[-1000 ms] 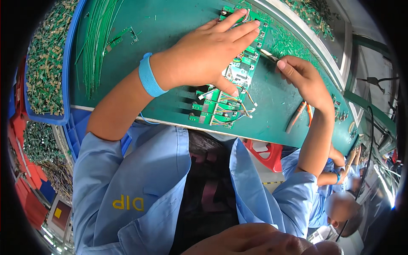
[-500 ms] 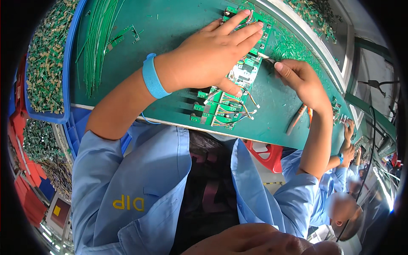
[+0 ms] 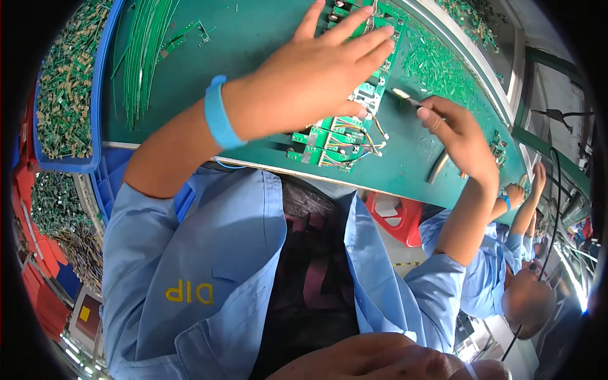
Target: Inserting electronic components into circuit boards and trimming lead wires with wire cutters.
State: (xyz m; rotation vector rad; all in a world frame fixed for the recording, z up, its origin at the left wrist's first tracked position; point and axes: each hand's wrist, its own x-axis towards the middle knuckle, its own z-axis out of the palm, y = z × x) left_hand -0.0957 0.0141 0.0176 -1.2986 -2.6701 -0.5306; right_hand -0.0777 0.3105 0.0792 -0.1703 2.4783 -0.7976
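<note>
My left hand (image 3: 301,85), with a blue band round its wrist, lies with fingers spread over a panel of green circuit boards (image 3: 316,140). Its palm hides the middle of the panel. Thin multicoloured wires (image 3: 362,134) loop out near my thumb at the panel's near end. Off the panel's right edge, my right hand (image 3: 461,134) pinches a slim knife-like tool (image 3: 401,94) between thumb and fingers. Its pale flat tip points toward the boards and stays apart from them. Most of its handle is hidden in my hand.
Green board scraps (image 3: 434,66) litter the right side of the green table (image 3: 253,47). Long green strips (image 3: 142,63) lie at the left, beside a blue bin (image 3: 98,95) full of small pieces. A dark tool handle (image 3: 438,166) rests by my right forearm. Co-workers sit farther right.
My right hand has drawn the tool back from the panel's edge, and its pale tip now shows. My left hand's fingers are spread wider. A co-worker's hands at the right have shifted.
</note>
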